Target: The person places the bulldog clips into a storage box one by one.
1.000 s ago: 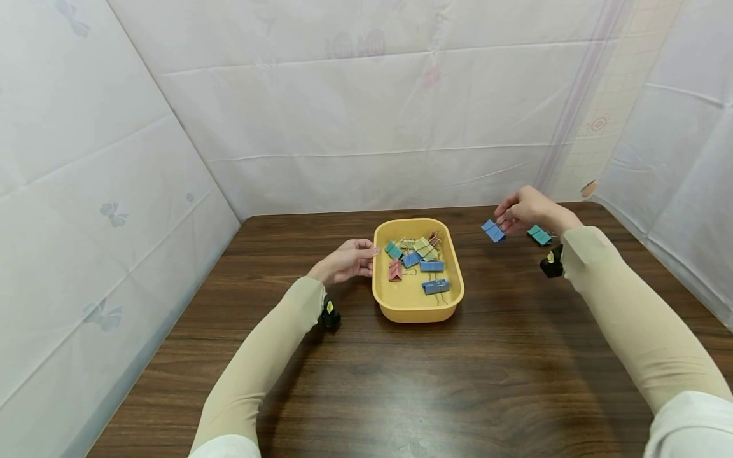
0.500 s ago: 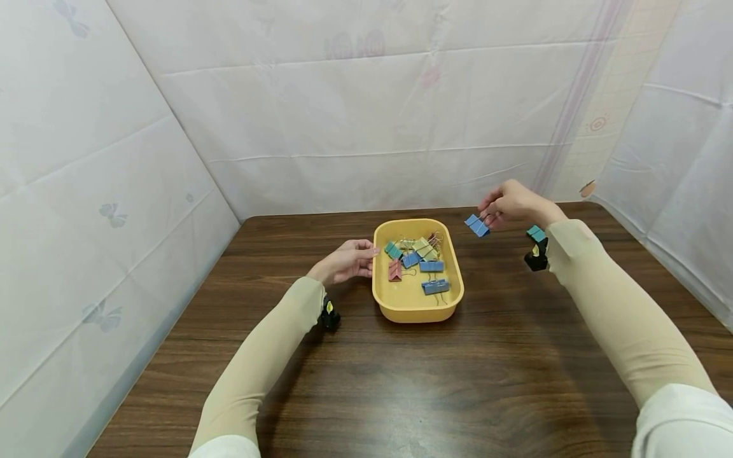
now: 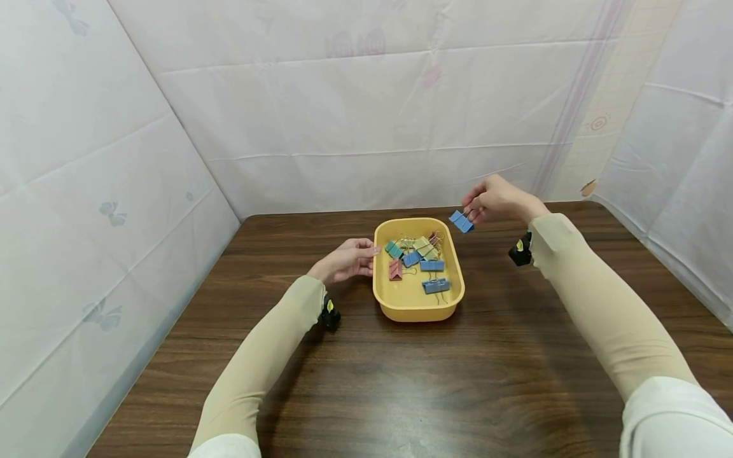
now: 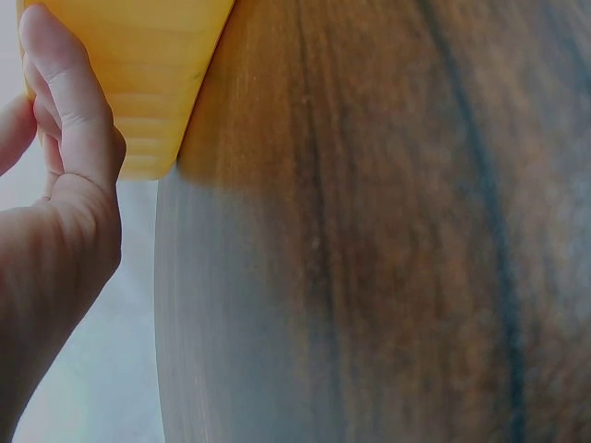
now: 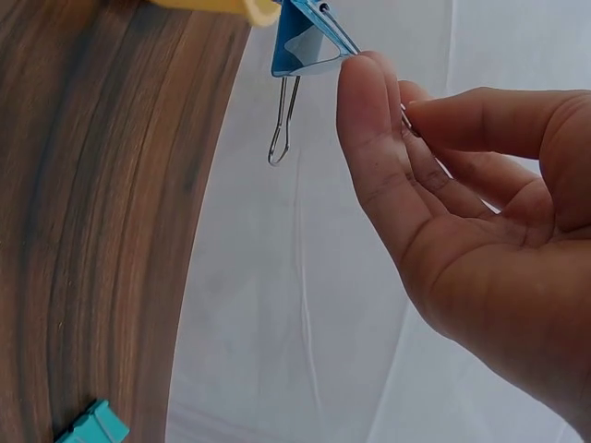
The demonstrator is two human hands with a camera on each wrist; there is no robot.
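A yellow tray (image 3: 416, 308) sits mid-table and holds several binder clips (image 3: 420, 261) in blue, teal, red and yellow. My left hand (image 3: 348, 259) grips the tray's left rim; in the left wrist view the fingers (image 4: 65, 101) lie against the yellow tray wall (image 4: 148, 65). My right hand (image 3: 494, 198) pinches a blue binder clip (image 3: 460, 221) by its wire handle, in the air just over the tray's back right corner. The right wrist view shows the blue clip (image 5: 303, 41) hanging from the fingertips (image 5: 369, 88) beside the tray rim (image 5: 226, 7).
A teal binder clip (image 5: 92, 426) lies on the brown wooden table (image 3: 401, 381) to the right, hidden behind my right arm in the head view. White sheeting walls (image 3: 355, 114) close off the table at the back and both sides.
My right hand has carried the blue clip leftward from the table's right side to the tray's back right corner. The left hand and the tray have stayed put.
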